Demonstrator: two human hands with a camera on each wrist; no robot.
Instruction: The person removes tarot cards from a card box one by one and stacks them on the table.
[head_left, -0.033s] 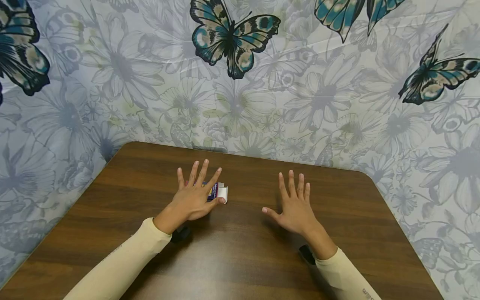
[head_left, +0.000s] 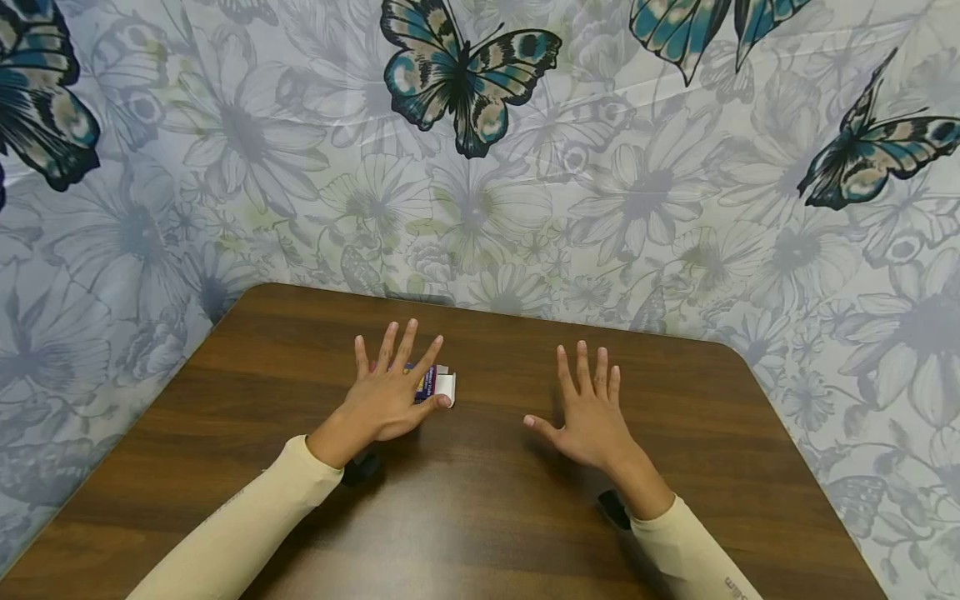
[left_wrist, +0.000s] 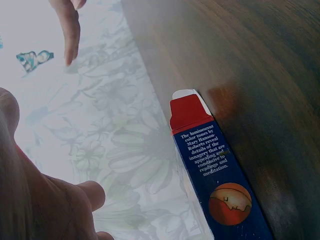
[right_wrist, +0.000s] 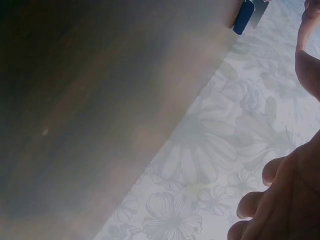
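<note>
Though its end flap (left_wrist: 190, 111) already stands open, the navy printed carton (left_wrist: 218, 172) apparently awaits handling, left hand (head_left: 386, 402) and right hand (head_left: 591, 423) spread and empty.

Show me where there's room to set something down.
Bare table lies between the left grip and right grip, and from the right grip to the table's right edge. It's crowded around the box, partly hidden by the left grip in the head view.
</note>
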